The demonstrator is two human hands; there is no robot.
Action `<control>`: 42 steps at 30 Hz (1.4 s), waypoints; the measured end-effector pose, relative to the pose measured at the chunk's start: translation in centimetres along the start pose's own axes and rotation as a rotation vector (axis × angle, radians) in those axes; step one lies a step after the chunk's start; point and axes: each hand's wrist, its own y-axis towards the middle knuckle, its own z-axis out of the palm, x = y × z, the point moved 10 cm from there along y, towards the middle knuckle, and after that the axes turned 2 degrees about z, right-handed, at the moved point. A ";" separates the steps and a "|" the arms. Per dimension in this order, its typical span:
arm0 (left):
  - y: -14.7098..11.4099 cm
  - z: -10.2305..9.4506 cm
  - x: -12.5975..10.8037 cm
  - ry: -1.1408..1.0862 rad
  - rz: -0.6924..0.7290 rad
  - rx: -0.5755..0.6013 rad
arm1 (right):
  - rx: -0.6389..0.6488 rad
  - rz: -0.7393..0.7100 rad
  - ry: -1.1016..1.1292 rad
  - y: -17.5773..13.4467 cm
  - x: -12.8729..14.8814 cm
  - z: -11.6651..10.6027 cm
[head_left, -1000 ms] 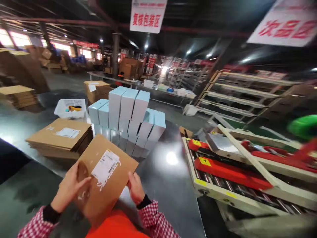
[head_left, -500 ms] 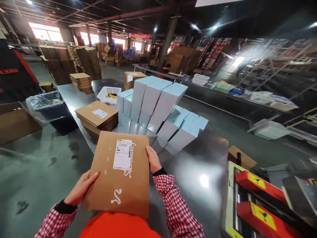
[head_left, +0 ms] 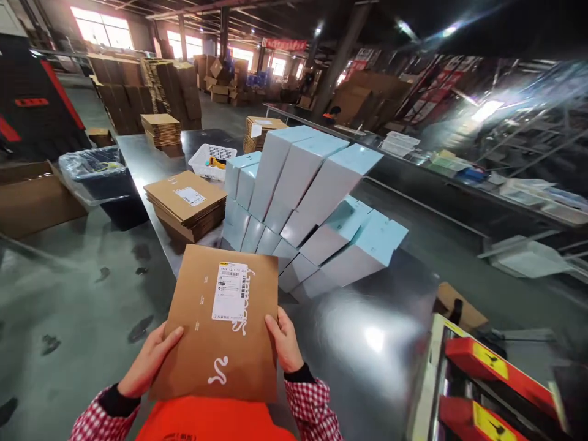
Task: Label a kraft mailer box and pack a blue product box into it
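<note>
I hold a flat brown cardboard carton point(head_left: 202, 343) with a white shipping label point(head_left: 230, 292) in front of my chest, over the near edge of a steel table point(head_left: 367, 331). My left hand point(head_left: 149, 361) grips its left edge, and my right hand point(head_left: 285, 340) grips its right edge. Just beyond the carton stands a stack of pale blue boxes point(head_left: 303, 202), some upright and some leaning to the right.
A pile of flat brown cartons point(head_left: 184, 205) and a white basket point(head_left: 209, 160) sit further back on the table. A black bin point(head_left: 101, 184) and an open cardboard box point(head_left: 32, 199) stand on the floor at left. A red and cream roller machine point(head_left: 496, 380) stands at right.
My view has swung left, away from the roller machine. The carton has turned from tilted to nearly straight, and my right hand has slid down its right edge.
</note>
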 end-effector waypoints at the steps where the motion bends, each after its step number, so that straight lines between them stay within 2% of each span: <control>1: 0.1 -0.1 0.0 0.009 -0.005 -0.004 | -0.006 -0.005 -0.004 0.0 0.1 0.0; 16: -0.3 -0.4 0.3 -0.039 -0.022 -0.037 | 0.026 -0.004 0.078 0.0 -0.5 0.5; 21: -0.5 -0.1 0.1 -0.038 -0.030 -0.019 | 0.030 -0.007 0.079 -0.2 -0.5 0.4; 32: -0.3 -0.8 0.8 -0.046 -0.022 -0.021 | 0.014 -0.028 0.001 -0.5 0.2 0.5; 42: -1.0 -1.0 0.1 -0.008 0.017 -0.047 | 0.020 -0.016 0.024 -0.5 0.3 1.2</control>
